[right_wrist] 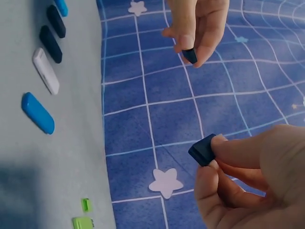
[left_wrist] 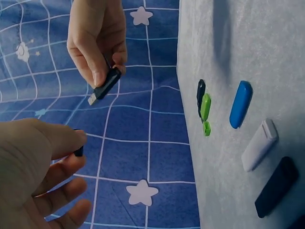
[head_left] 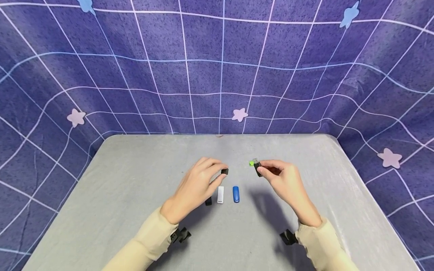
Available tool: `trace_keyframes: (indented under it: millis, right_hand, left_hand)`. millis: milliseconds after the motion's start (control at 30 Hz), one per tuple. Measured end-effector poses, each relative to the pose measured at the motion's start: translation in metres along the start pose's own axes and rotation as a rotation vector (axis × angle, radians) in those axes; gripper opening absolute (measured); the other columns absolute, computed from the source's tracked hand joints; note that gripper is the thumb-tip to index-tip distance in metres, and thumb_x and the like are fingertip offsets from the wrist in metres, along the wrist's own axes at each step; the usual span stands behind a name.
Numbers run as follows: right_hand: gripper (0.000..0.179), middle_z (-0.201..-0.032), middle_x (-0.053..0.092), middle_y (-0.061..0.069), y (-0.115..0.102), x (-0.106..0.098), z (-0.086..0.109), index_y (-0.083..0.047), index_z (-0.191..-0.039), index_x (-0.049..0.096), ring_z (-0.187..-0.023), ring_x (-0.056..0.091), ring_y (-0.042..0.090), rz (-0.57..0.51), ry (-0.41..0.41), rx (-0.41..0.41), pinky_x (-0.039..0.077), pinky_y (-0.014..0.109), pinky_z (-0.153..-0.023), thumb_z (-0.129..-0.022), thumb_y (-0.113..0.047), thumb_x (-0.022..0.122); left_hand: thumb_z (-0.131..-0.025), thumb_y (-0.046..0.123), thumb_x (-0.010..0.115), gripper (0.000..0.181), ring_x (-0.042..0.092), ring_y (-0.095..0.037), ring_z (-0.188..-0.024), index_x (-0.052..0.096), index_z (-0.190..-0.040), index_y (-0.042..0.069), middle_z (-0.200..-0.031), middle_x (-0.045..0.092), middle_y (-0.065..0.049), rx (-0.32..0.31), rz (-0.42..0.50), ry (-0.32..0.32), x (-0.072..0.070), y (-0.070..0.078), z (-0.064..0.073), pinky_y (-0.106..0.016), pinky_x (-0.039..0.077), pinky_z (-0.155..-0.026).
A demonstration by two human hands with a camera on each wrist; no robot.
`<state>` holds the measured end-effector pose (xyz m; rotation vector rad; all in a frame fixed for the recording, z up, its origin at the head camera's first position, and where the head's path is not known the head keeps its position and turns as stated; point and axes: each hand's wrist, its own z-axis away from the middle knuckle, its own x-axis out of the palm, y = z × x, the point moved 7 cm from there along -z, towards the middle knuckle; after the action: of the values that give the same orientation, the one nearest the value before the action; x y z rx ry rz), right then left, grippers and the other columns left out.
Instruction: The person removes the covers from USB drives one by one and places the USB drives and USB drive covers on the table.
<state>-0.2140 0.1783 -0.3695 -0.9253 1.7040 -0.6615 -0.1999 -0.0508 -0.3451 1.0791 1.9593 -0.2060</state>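
Note:
My left hand [head_left: 199, 183] pinches a small black cap [head_left: 225, 171] between thumb and fingertips, above the table. To its right, my right hand [head_left: 285, 180] grips a black USB flash drive [left_wrist: 107, 84] by its body. The drive's metal plug [left_wrist: 93, 98] is bare and points away from that hand. A gap separates cap and drive. Below the hands lie a blue flash drive [head_left: 236, 194], a white one [head_left: 220, 195] and a black one [head_left: 208, 201], the last partly hidden by my left hand in the head view.
A green flash drive [left_wrist: 205, 107] lies with its small green cap [left_wrist: 206, 129], a black piece [left_wrist: 200, 90] beside it. In the right wrist view, another black drive [right_wrist: 56, 21] and a blue end [right_wrist: 61, 6] show farther along the grey table [head_left: 135, 162]. A patterned purple cloth [head_left: 203, 75] hangs behind.

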Motion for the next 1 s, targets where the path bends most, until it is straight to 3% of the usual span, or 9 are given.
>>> trace_keyframes:
  millis: [367, 700, 1000]
  right_hand:
    - [0.014, -0.09, 0.078, 0.016, 0.015, 0.01, -0.016, 0.0, -0.101, 0.078, -0.073, 0.073, 0.014, -0.093, 0.037, 0.112, 0.056, 0.018, -0.064, -0.09, -0.009, 0.079]
    - [0.017, -0.09, 0.076, 0.016, 0.031, 0.02, -0.032, 0.0, -0.104, 0.077, -0.067, 0.065, 0.007, -0.042, 0.0, 0.145, 0.05, 0.018, -0.063, -0.092, -0.012, 0.076]
    - [0.02, -0.09, 0.076, 0.016, 0.042, 0.026, -0.047, 0.001, -0.107, 0.076, -0.064, 0.067, 0.01, -0.021, -0.004, 0.203, 0.051, 0.02, -0.06, -0.093, -0.013, 0.075]
  left_hand:
    - [-0.094, 0.019, 0.075, 0.019, 0.067, -0.02, -0.102, 0.076, -0.112, 0.012, -0.109, 0.076, 0.0, -0.035, -0.074, -0.092, 0.021, -0.012, -0.028, -0.037, 0.055, -0.09]
    - [-0.094, 0.02, 0.076, 0.013, 0.067, -0.025, -0.108, 0.076, -0.105, 0.014, -0.11, 0.074, -0.002, -0.056, -0.132, -0.175, 0.045, -0.033, -0.05, -0.042, 0.055, -0.094]
    - [-0.097, 0.021, 0.072, 0.02, 0.065, -0.027, -0.115, 0.075, -0.114, 0.011, -0.116, 0.073, -0.005, -0.067, -0.191, -0.275, 0.066, -0.04, -0.064, -0.047, 0.053, -0.099]
